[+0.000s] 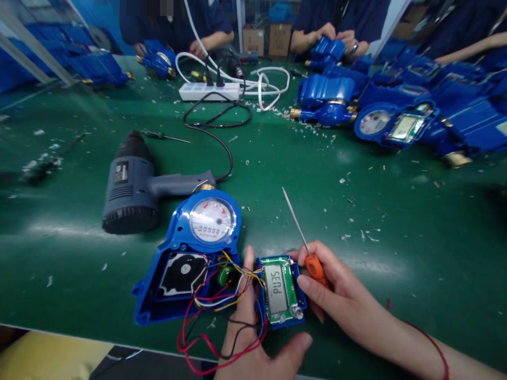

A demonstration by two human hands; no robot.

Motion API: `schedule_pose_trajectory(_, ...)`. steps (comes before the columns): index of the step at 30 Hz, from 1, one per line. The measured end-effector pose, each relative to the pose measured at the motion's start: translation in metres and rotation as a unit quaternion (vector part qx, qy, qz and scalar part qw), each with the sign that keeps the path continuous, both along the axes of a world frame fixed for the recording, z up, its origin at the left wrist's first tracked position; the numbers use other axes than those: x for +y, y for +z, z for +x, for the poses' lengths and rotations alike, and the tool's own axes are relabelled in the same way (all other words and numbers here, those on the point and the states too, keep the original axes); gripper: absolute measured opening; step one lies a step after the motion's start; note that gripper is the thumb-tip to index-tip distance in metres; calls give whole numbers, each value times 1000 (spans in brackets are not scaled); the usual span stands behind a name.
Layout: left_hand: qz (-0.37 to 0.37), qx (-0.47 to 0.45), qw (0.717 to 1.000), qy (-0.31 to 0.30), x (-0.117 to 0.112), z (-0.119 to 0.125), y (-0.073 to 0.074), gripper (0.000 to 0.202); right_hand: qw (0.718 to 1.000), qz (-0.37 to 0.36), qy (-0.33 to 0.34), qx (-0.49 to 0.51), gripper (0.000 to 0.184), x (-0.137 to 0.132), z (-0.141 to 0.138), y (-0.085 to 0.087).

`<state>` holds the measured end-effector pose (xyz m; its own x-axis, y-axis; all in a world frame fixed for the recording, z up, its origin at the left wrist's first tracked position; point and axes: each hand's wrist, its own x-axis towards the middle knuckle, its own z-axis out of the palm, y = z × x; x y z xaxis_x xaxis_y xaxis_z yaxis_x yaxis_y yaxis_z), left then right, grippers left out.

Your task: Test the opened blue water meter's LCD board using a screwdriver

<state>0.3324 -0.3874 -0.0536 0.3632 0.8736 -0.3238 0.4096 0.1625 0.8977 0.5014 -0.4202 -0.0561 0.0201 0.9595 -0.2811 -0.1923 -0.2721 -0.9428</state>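
My right hand (336,285) is closed around the orange handle of a screwdriver (314,265), whose thin shaft points up and away. Its fingertips are at the right edge of a display module (276,290), a green circuit board with an LCD in a blue housing. Along the module's left side lies the stretched index finger of my left hand (257,345), thumb spread wide below. Red, black, yellow, blue and white wires (206,303) cross that finger and link the module to the open blue water meter (186,258), with its round dial and uncovered compartment.
A grey heat gun (132,187) lies at left, its black cord running to a white power strip (209,91). Another screwdriver (166,136) lies behind it. More blue meters (328,100) crowd the back right. Co-workers' hands (328,37) work across the green table (277,158), where plastic scraps are scattered.
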Motion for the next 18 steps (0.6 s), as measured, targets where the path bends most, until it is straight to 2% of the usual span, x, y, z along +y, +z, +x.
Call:
schedule_pose_trajectory(3,-42,-57,997,2,5,5,6,88,1000,8,-4,10,16,-1,-2,2)
schedule_pose_trajectory(5,-75,-81,994,13,6,8,6,93,1000,5,-12,10,16,-2,-4,4)
schedule_pose_trajectory(10,-103,-103,988,52,4,15,8,108,998,-29,-47,27,17,-5,-15,7)
schedule_pose_trajectory(12,-89,-100,989,60,3,16,10,102,997,-45,-41,45,19,-6,-19,8)
schedule_pose_trajectory(15,-29,-67,996,50,2,14,10,90,997,-65,-11,47,21,-6,-17,9)
schedule_pose_trajectory(18,12,-24,999,31,3,8,6,90,997,-47,-1,-53,20,-8,-3,14)
